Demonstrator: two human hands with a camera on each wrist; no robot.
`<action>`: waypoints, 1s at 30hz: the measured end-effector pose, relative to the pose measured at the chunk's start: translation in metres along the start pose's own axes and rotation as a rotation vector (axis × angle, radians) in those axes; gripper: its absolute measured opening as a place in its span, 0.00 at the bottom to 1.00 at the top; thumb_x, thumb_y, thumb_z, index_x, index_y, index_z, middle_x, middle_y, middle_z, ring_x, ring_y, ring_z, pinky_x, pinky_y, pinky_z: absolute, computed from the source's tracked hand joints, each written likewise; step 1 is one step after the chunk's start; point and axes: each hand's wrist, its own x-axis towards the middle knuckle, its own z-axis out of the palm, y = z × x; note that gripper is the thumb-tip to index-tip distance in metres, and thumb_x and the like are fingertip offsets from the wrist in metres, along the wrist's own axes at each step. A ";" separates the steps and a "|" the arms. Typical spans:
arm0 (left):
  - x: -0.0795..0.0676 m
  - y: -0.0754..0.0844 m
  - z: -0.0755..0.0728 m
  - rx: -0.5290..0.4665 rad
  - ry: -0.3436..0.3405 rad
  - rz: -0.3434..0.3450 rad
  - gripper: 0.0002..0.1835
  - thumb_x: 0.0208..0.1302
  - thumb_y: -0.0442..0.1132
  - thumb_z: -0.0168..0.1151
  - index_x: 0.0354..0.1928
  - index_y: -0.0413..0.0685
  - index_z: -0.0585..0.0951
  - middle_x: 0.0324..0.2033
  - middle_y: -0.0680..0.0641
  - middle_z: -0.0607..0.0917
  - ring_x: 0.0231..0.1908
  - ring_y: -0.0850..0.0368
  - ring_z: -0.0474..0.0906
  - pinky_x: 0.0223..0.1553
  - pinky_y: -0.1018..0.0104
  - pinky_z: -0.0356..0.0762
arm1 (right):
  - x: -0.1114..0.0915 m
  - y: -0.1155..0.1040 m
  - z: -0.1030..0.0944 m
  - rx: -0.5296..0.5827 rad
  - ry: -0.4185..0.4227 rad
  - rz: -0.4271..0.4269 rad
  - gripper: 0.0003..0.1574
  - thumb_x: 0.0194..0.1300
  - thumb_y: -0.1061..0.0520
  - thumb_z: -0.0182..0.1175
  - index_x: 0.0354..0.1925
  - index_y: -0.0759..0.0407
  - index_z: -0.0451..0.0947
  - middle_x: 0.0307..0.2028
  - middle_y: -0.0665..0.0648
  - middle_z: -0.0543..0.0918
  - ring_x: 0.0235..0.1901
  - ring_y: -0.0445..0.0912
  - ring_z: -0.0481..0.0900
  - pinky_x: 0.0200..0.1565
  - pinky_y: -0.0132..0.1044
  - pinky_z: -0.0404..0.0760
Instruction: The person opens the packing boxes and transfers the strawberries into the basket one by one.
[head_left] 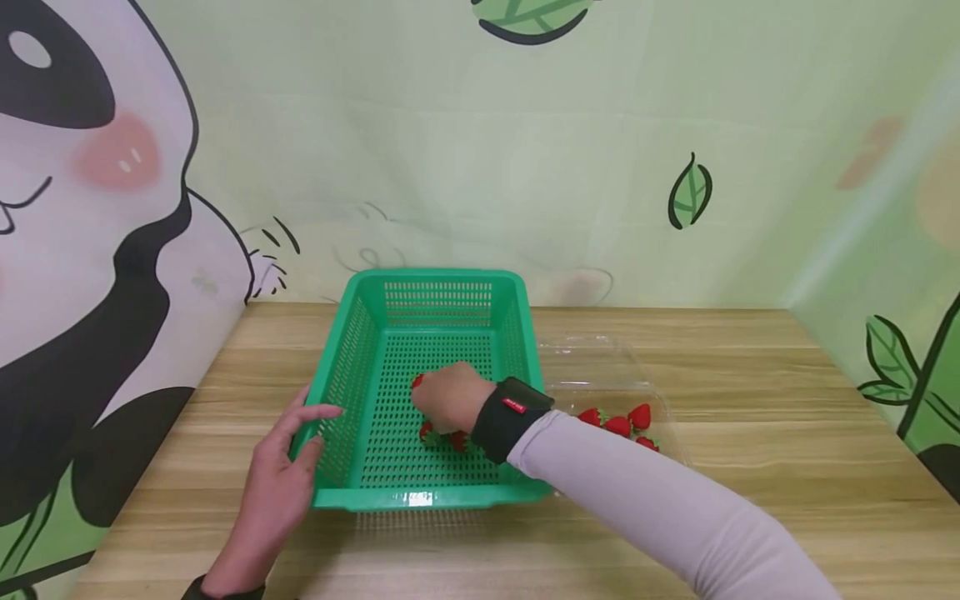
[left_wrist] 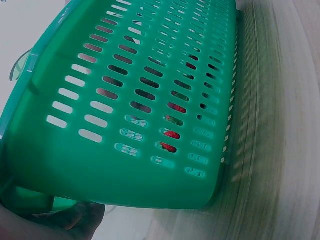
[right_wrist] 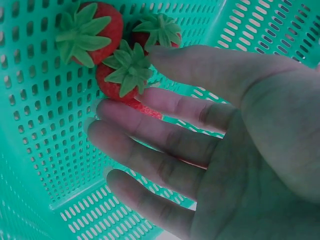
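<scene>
A green plastic basket (head_left: 435, 498) with slotted walls sits on the table. My left hand (head_left: 283, 467) holds its left rim, the index finger reaching over it; in the left wrist view the fingers (left_wrist: 82, 220) are at the basket's corner. My right hand (head_left: 453, 398) is down inside the basket. In the right wrist view its fingers are extended, thumb and index tips right at the leaves of a red strawberry (right_wrist: 111, 84). Two more strawberries (right_wrist: 111, 31) (right_wrist: 142, 39) lie beside it, and some red shows behind the index finger.
Right of the basket, partly behind the right sleeve (head_left: 637, 492), is a clear plastic box (head_left: 600, 367) with its lid raised. Several strawberries (head_left: 617, 426) lie in it. A wall cloth (head_left: 600, 167) with a panda and leaves borders the wooden table (head_left: 750, 375).
</scene>
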 end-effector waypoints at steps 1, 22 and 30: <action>0.000 0.000 0.000 -0.001 0.000 0.001 0.19 0.64 0.27 0.44 0.53 0.45 0.75 0.70 0.58 0.55 0.69 0.52 0.47 0.61 0.43 0.56 | 0.000 0.000 0.000 0.002 0.005 0.001 0.08 0.60 0.58 0.56 0.24 0.50 0.71 0.24 0.46 0.71 0.23 0.40 0.65 0.28 0.36 0.73; 0.001 -0.001 0.002 -0.004 0.000 0.021 0.18 0.64 0.27 0.44 0.54 0.44 0.75 0.70 0.56 0.55 0.69 0.50 0.47 0.64 0.44 0.48 | -0.023 0.002 -0.015 0.032 0.072 -0.004 0.10 0.63 0.53 0.56 0.25 0.50 0.69 0.21 0.46 0.64 0.22 0.40 0.62 0.24 0.35 0.69; -0.001 0.000 0.001 0.003 -0.003 0.014 0.18 0.64 0.27 0.44 0.54 0.44 0.75 0.71 0.56 0.54 0.69 0.50 0.45 0.65 0.43 0.44 | -0.036 0.006 -0.015 0.038 0.126 0.017 0.13 0.59 0.42 0.59 0.30 0.48 0.73 0.25 0.46 0.71 0.25 0.40 0.69 0.26 0.37 0.73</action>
